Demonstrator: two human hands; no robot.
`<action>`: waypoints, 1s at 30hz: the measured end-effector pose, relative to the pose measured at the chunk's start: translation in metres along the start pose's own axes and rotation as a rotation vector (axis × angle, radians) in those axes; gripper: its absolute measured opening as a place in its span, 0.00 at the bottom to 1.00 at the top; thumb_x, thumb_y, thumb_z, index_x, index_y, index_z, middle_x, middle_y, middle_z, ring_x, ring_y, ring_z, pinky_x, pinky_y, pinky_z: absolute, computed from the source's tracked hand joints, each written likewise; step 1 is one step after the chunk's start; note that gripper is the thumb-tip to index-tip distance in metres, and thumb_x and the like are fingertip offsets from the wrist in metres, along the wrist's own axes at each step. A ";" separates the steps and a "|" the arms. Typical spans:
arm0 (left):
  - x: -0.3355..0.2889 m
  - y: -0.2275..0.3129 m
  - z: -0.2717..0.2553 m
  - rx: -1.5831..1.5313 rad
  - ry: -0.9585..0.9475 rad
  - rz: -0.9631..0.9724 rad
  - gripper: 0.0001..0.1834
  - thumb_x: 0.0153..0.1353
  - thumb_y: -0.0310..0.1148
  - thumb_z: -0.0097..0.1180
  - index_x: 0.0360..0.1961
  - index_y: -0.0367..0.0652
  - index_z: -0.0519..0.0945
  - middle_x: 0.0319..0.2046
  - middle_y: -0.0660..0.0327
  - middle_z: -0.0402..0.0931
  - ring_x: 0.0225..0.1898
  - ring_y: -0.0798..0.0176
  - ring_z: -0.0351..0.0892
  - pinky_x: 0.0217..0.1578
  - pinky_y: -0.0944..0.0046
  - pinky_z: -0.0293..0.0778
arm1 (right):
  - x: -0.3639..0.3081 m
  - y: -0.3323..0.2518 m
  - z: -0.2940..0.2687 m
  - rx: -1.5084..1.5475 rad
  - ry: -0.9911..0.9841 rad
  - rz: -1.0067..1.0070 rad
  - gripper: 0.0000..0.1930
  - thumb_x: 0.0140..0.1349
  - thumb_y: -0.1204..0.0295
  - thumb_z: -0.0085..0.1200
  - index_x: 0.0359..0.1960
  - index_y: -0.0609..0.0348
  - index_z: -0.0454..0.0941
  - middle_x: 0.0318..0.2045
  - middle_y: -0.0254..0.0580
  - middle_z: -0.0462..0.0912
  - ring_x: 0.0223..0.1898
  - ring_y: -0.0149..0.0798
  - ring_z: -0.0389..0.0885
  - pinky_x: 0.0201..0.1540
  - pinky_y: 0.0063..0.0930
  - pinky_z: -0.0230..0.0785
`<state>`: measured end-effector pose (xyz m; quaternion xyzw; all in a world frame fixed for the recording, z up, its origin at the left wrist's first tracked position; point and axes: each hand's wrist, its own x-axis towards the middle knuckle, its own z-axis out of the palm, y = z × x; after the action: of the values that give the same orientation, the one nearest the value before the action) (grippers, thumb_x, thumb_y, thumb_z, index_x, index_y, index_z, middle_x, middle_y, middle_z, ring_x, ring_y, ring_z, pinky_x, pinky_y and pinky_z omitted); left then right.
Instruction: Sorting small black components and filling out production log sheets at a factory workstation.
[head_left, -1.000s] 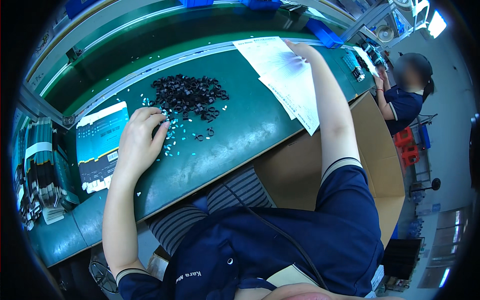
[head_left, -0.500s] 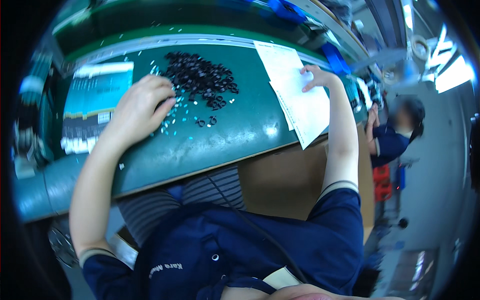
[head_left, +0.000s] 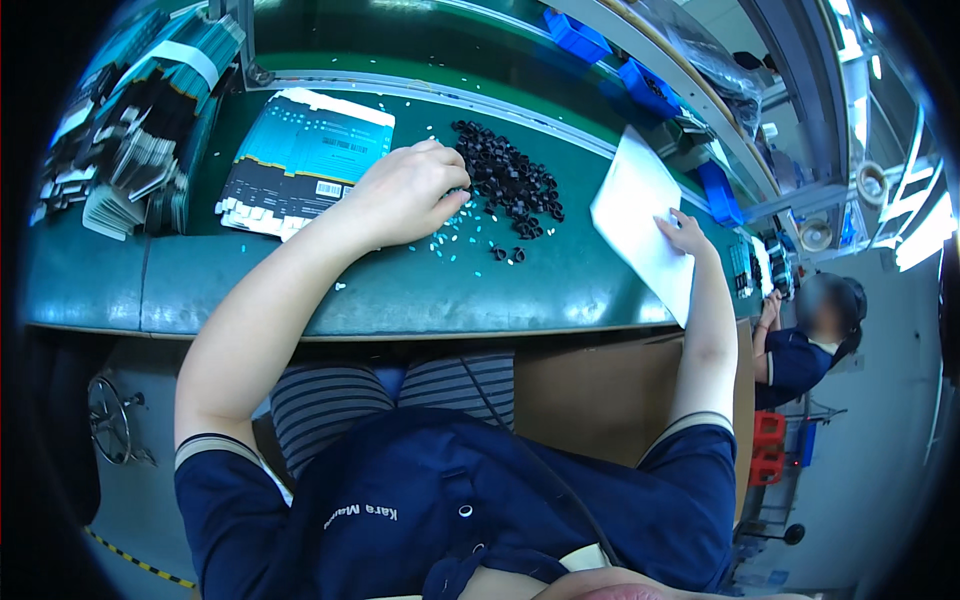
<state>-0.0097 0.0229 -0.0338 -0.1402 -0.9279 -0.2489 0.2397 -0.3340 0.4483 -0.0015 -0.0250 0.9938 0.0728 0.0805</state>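
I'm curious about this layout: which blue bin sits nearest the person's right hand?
The lowest blue bin, beyond the right hand; the other two blue bins appear higher and farther left.

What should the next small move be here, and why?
Probably, the left hand should pinch a ring from the left edge of the pile of black rings: its curled fingers are right beside them, though whether they already hold one is hidden. The right hand is at the paper.
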 end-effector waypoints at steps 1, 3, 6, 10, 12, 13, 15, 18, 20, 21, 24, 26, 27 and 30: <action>-0.001 0.001 0.000 -0.001 0.010 0.027 0.09 0.57 0.33 0.56 0.33 0.37 0.81 0.40 0.56 0.77 0.46 0.53 0.74 0.47 0.56 0.71 | -0.001 0.000 0.006 -0.019 0.085 0.021 0.48 0.50 0.28 0.41 0.63 0.53 0.66 0.64 0.54 0.62 0.62 0.54 0.65 0.61 0.48 0.59; 0.000 0.001 0.000 -0.031 -0.034 -0.029 0.09 0.57 0.33 0.55 0.33 0.38 0.81 0.40 0.57 0.77 0.47 0.54 0.74 0.48 0.56 0.71 | -0.003 0.002 0.011 -0.068 0.103 0.085 0.49 0.49 0.26 0.39 0.61 0.56 0.67 0.61 0.54 0.65 0.63 0.53 0.64 0.62 0.48 0.58; 0.000 0.001 -0.001 -0.006 -0.011 -0.012 0.09 0.57 0.33 0.55 0.33 0.38 0.81 0.41 0.57 0.78 0.47 0.54 0.74 0.48 0.56 0.71 | 0.000 0.000 0.014 -0.143 0.160 0.142 0.54 0.46 0.24 0.38 0.57 0.65 0.70 0.57 0.57 0.71 0.60 0.53 0.68 0.60 0.48 0.61; -0.003 0.000 0.003 -0.002 0.032 0.004 0.10 0.57 0.34 0.55 0.33 0.38 0.82 0.41 0.57 0.78 0.48 0.55 0.74 0.48 0.57 0.71 | 0.003 -0.001 0.025 0.073 0.264 0.100 0.57 0.41 0.27 0.52 0.57 0.74 0.66 0.57 0.63 0.69 0.59 0.55 0.68 0.61 0.41 0.61; -0.004 -0.001 0.004 0.006 0.063 0.003 0.10 0.57 0.36 0.54 0.31 0.40 0.82 0.38 0.57 0.78 0.45 0.54 0.75 0.46 0.56 0.72 | 0.002 0.001 0.030 0.296 0.288 0.130 0.57 0.40 0.30 0.57 0.57 0.75 0.66 0.57 0.63 0.69 0.59 0.55 0.68 0.61 0.39 0.61; -0.004 -0.001 0.004 0.007 0.055 0.004 0.11 0.57 0.36 0.54 0.31 0.40 0.82 0.37 0.57 0.78 0.45 0.54 0.75 0.46 0.55 0.72 | 0.002 0.002 0.030 0.297 0.296 0.083 0.57 0.40 0.30 0.57 0.57 0.75 0.66 0.57 0.63 0.69 0.59 0.55 0.68 0.61 0.39 0.61; -0.004 -0.002 0.005 0.013 0.059 0.016 0.10 0.56 0.36 0.54 0.30 0.41 0.82 0.36 0.57 0.78 0.45 0.53 0.75 0.45 0.54 0.73 | 0.003 0.004 0.027 0.304 0.286 0.114 0.54 0.39 0.35 0.62 0.56 0.75 0.67 0.55 0.62 0.71 0.57 0.54 0.71 0.58 0.39 0.64; -0.003 -0.003 0.004 0.014 -0.022 -0.030 0.10 0.57 0.35 0.55 0.34 0.39 0.82 0.40 0.56 0.78 0.46 0.54 0.75 0.48 0.56 0.71 | 0.002 0.007 0.013 0.331 0.279 0.110 0.49 0.39 0.44 0.67 0.55 0.74 0.68 0.52 0.60 0.75 0.52 0.51 0.76 0.54 0.38 0.69; -0.002 -0.002 0.002 0.021 -0.035 -0.039 0.10 0.57 0.35 0.55 0.34 0.39 0.82 0.40 0.56 0.78 0.46 0.54 0.76 0.48 0.56 0.71 | -0.002 0.010 0.002 0.596 0.198 0.062 0.34 0.44 0.62 0.71 0.51 0.72 0.72 0.43 0.53 0.81 0.40 0.45 0.82 0.45 0.35 0.74; -0.003 -0.002 0.000 0.012 -0.041 -0.043 0.10 0.57 0.35 0.55 0.34 0.39 0.82 0.39 0.56 0.78 0.45 0.53 0.76 0.48 0.56 0.71 | -0.006 0.016 -0.007 0.722 0.030 0.000 0.25 0.50 0.69 0.66 0.48 0.69 0.74 0.39 0.49 0.82 0.37 0.41 0.82 0.42 0.34 0.75; -0.002 -0.001 -0.003 0.025 -0.093 -0.074 0.11 0.57 0.35 0.55 0.35 0.39 0.82 0.39 0.56 0.78 0.45 0.53 0.77 0.48 0.56 0.71 | -0.016 0.039 -0.024 1.183 -0.141 -0.041 0.20 0.59 0.71 0.58 0.52 0.66 0.72 0.46 0.50 0.80 0.45 0.42 0.80 0.48 0.39 0.74; -0.001 0.001 -0.004 0.033 -0.099 -0.076 0.11 0.58 0.35 0.54 0.35 0.39 0.82 0.39 0.56 0.78 0.45 0.54 0.77 0.47 0.56 0.71 | -0.014 0.058 -0.030 1.448 -0.134 -0.164 0.21 0.62 0.70 0.55 0.55 0.65 0.69 0.49 0.50 0.78 0.49 0.44 0.78 0.53 0.41 0.72; -0.001 0.001 -0.004 0.029 -0.071 -0.067 0.11 0.58 0.35 0.54 0.35 0.39 0.82 0.39 0.56 0.78 0.45 0.54 0.77 0.47 0.55 0.71 | -0.010 0.068 -0.028 1.611 -0.137 -0.173 0.22 0.64 0.68 0.52 0.57 0.64 0.66 0.51 0.51 0.76 0.52 0.47 0.76 0.55 0.46 0.70; 0.001 0.004 -0.004 -0.029 -0.033 -0.059 0.11 0.59 0.34 0.53 0.35 0.39 0.81 0.38 0.55 0.78 0.44 0.53 0.77 0.46 0.55 0.72 | 0.010 0.092 -0.007 1.950 -0.145 -0.117 0.23 0.65 0.65 0.50 0.59 0.63 0.64 0.53 0.52 0.74 0.55 0.49 0.74 0.57 0.51 0.67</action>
<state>-0.0077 0.0242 -0.0291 -0.1202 -0.9318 -0.2670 0.2146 -0.3507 0.5382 0.0168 0.0080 0.6082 -0.7830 0.1302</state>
